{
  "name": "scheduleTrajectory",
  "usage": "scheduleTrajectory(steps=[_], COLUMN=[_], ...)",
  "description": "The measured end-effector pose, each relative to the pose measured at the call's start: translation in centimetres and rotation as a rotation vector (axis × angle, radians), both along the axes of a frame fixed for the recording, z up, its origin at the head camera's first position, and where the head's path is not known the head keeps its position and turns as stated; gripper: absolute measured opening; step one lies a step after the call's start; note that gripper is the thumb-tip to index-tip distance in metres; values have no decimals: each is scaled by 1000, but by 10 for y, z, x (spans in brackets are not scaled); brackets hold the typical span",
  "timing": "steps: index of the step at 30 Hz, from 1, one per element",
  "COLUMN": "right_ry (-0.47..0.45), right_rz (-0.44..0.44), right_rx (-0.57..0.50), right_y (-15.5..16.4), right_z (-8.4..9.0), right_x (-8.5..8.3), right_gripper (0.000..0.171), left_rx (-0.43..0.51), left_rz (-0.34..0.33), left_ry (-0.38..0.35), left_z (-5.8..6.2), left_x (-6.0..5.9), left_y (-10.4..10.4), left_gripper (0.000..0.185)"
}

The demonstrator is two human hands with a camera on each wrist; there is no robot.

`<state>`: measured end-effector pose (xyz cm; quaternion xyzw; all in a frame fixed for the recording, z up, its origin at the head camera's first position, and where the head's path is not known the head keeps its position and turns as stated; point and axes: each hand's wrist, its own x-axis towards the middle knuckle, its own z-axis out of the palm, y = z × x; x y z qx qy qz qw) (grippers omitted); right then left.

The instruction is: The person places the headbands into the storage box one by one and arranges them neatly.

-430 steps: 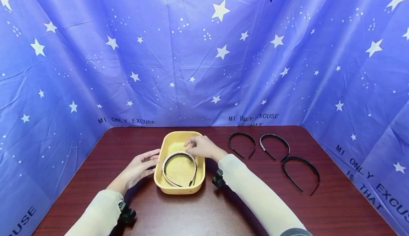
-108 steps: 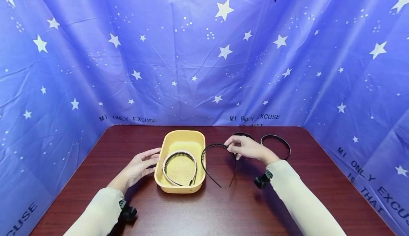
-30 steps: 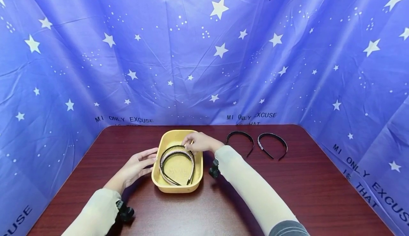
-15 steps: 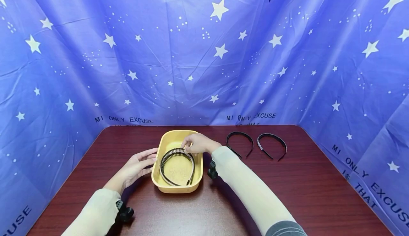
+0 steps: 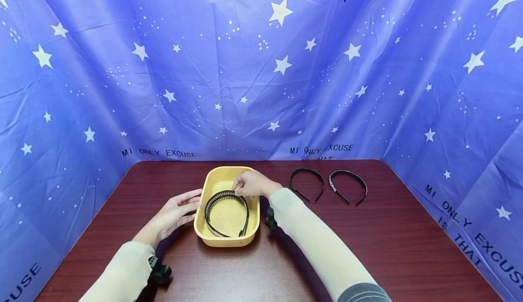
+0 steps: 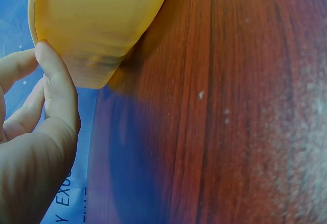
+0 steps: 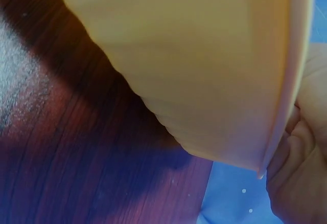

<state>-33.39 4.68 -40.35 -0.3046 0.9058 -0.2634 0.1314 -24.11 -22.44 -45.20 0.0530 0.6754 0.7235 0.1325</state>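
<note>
At centre frame, my right hand (image 5: 252, 184) pinched the black headband (image 5: 226, 212) lying in the yellow tray (image 5: 212, 239); my open left hand (image 5: 175, 214) steadied the tray wall. Best released flat, gently.

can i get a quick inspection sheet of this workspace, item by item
surface: dark red wood-grain table.
job's things: yellow tray holds a black toothed headband; whether another lies under it cannot be told.
clutter: two black headbands lie side by side on the table right of the tray.
grippers: left hand open, thumb against the tray's wall; right hand over the tray's far part, fingers curled by the headband's top, grip unclear.
cables: nothing seen; a black wrist camera on each forearm.
surroundings: blue star-printed cloth behind and at both sides.
</note>
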Motion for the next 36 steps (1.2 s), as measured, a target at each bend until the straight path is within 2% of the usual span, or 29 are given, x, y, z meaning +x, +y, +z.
scheduleTrajectory(steps=[21, 30, 36], right_ry=[2, 15, -24], right_rz=[-72, -77, -72], right_rx=[-58, -112, -169], right_y=[-2, 2, 5], right_z=[-3, -7, -7], right_x=[0, -2, -1], right_gripper=[9, 10, 11], left_rx=[5, 8, 5], left_rz=[10, 15, 11], left_ry=[-8, -9, -3], left_z=[2, 1, 0], left_x=[1, 1, 1], left_y=[0, 1, 1], left_gripper=[61, 61, 61])
